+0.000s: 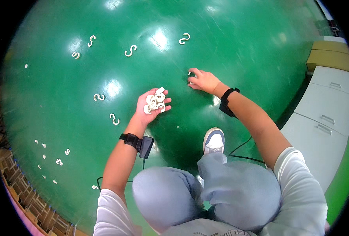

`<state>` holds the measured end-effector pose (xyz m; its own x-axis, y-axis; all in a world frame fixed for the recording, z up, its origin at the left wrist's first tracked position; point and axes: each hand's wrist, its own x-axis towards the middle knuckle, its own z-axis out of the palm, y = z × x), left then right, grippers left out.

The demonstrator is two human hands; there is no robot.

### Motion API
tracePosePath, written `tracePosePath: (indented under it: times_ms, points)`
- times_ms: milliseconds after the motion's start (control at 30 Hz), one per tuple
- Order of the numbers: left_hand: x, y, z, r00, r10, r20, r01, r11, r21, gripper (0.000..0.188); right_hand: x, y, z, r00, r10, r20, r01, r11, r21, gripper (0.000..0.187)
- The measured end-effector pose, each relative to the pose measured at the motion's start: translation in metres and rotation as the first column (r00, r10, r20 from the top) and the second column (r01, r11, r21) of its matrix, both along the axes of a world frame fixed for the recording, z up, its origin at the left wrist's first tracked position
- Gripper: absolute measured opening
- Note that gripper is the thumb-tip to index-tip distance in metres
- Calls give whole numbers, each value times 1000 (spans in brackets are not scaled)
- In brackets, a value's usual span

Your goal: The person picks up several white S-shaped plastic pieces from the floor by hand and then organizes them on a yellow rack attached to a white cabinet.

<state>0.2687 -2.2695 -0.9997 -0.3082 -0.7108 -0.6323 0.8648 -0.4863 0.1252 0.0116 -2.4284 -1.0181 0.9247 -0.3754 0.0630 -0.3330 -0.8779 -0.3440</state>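
Observation:
Palm up, my left hand (145,103) carries a small heap of white S-shaped hooks (155,103), its fingers curled loosely beneath them. Ahead and to the right, my right hand (202,80) reaches down to the green floor, thumb and fingers closing around another white S-hook (190,78), mostly hidden by the fingers. Beyond the hands lie more loose S-hooks: one hook (184,38) straight ahead, another hook (130,50) to its left, and a pair farther left. Two more, a hook (99,97) and a lower hook (114,119), rest left of my left hand.
Small white pieces (59,161) are scattered over the floor (237,35) at the lower left. White cabinets (320,102) with handles stand along the right. A black cable (241,158) runs near my shoe (214,139). A patterned edge (33,200) borders the lower left.

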Motion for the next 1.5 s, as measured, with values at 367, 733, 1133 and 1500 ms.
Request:
tracePosePath:
  times_ms: [367, 733, 1133, 1500]
  points:
    - [-5, -2, -5, 1000, -16, 18, 16, 1000, -8, 26, 34, 28, 36, 657, -717, 233, 536, 662, 524, 18]
    - [-9, 5, 18, 963, 206, -172, -219, 974, -57, 33, 112, 84, 95, 874, 251, 416, -273, 962, -8, 32]
    - [-2, 22, 21, 918, 255, -304, -311, 938, -153, 35, 119, 30, 95, 852, -134, 506, 46, 982, 183, 39]
    - [39, 70, 29, 891, 436, -127, -447, 890, -86, 39, 78, -113, -23, 882, -469, 46, 471, 881, -51, 37]
